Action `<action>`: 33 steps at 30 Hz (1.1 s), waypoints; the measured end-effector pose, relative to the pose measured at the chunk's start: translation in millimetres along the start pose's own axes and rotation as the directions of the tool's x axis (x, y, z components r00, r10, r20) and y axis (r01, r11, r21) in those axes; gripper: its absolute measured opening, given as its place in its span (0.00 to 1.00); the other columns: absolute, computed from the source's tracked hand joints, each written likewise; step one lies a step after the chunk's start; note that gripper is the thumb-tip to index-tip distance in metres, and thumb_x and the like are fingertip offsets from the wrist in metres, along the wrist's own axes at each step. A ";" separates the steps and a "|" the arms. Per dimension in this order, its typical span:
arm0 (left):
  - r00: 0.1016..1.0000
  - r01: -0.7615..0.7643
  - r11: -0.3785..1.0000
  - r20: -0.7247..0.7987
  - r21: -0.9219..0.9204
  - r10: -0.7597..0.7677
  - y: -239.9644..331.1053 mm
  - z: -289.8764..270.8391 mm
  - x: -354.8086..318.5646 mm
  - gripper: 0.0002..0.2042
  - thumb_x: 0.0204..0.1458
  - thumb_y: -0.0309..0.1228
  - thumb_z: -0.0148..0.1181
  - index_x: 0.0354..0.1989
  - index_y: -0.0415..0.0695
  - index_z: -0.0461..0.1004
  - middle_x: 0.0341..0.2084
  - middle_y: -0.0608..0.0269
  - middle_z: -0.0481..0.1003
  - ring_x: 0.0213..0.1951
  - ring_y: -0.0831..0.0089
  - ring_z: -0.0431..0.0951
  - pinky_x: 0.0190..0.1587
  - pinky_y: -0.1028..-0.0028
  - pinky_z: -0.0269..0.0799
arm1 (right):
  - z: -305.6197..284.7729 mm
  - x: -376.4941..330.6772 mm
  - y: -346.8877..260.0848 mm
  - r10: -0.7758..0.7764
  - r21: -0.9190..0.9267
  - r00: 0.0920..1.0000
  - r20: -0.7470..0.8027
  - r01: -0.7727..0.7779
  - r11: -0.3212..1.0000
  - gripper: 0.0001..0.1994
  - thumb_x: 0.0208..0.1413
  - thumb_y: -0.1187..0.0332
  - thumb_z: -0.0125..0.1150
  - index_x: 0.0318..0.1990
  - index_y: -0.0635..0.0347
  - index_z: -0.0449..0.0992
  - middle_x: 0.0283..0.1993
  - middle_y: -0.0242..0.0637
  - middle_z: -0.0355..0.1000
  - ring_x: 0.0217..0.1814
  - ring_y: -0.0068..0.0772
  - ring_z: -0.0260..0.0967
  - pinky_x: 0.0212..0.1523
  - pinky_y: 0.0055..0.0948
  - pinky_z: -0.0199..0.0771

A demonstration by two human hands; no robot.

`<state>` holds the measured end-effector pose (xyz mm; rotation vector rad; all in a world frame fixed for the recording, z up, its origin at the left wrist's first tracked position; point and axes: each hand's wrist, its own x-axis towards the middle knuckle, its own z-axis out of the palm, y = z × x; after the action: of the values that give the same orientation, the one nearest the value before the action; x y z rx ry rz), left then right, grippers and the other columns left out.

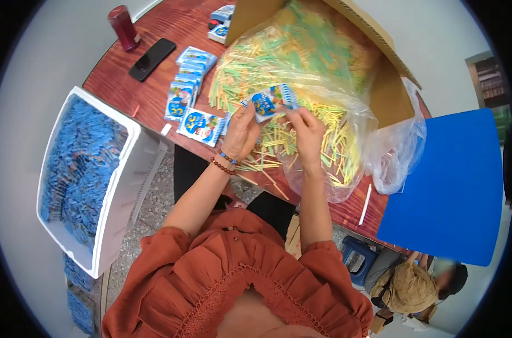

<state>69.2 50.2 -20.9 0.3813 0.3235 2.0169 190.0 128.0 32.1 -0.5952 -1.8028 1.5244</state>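
Over the table's middle, my left hand [242, 132] grips a small blue-and-white packet [270, 103] by its left end. My right hand [307, 132] is closed at the packet's right lower edge, its thumb and fingers pinched together there. Beneath both hands spreads a heap of thin yellow, green and orange sticks [284, 62], partly under a clear plastic bag [346, 118]. Just left of my left hand lies another blue-and-white packet [201, 126]. Behind it, several like packets [188, 79] overlap in a row.
A white bin [133, 141] full of blue packets stands at the left. A black phone [152, 59] and a red bottle [124, 28] lie toward the far left. An open cardboard box [388, 96] stands behind the sticks. At right are a blue panel [444, 186] and a seated person [413, 284].
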 end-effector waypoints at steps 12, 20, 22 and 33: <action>0.723 -0.345 0.755 -0.356 0.557 0.592 104.4 -44.7 -47.7 0.13 0.62 0.35 0.50 0.48 0.40 0.71 0.41 0.66 0.74 0.40 0.79 0.73 0.42 0.74 0.73 | 126.2 58.1 -18.2 0.056 0.143 0.974 0.220 -0.089 0.986 0.08 0.56 0.69 0.58 0.38 0.64 0.79 0.32 0.34 0.78 0.27 0.15 0.69 0.26 0.15 0.63; 0.650 0.001 -0.047 0.035 0.999 0.759 140.4 -106.5 -71.1 0.17 0.55 0.27 0.57 0.53 0.39 0.68 0.45 0.57 0.72 0.44 0.68 0.74 0.47 0.68 0.69 | 199.1 97.8 47.2 0.172 -0.494 0.916 0.362 0.032 0.869 0.15 0.50 0.56 0.58 0.34 0.58 0.80 0.32 0.48 0.76 0.36 0.45 0.75 0.37 0.41 0.72; 0.681 0.175 -0.447 0.220 0.877 0.698 133.5 -109.1 -63.4 0.23 0.50 0.28 0.60 0.56 0.41 0.66 0.50 0.57 0.69 0.54 0.61 0.67 0.58 0.60 0.58 | 190.4 100.9 52.3 0.215 -0.562 0.899 0.382 0.041 0.826 0.16 0.49 0.56 0.59 0.38 0.58 0.80 0.33 0.46 0.76 0.36 0.44 0.75 0.38 0.40 0.72; 0.728 0.259 -0.496 0.171 0.829 0.664 129.6 -115.0 -62.7 0.24 0.48 0.31 0.61 0.56 0.44 0.67 0.49 0.59 0.69 0.54 0.63 0.65 0.58 0.61 0.49 | 53.0 38.2 41.5 0.135 -0.842 0.950 0.283 0.178 0.510 0.13 0.45 0.64 0.66 0.35 0.63 0.76 0.30 0.43 0.74 0.32 0.32 0.73 0.34 0.29 0.69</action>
<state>-54.0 -71.3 -84.1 1.0071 2.9926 1.4214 121.6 129.4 -4.0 -0.7943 -2.8174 0.5682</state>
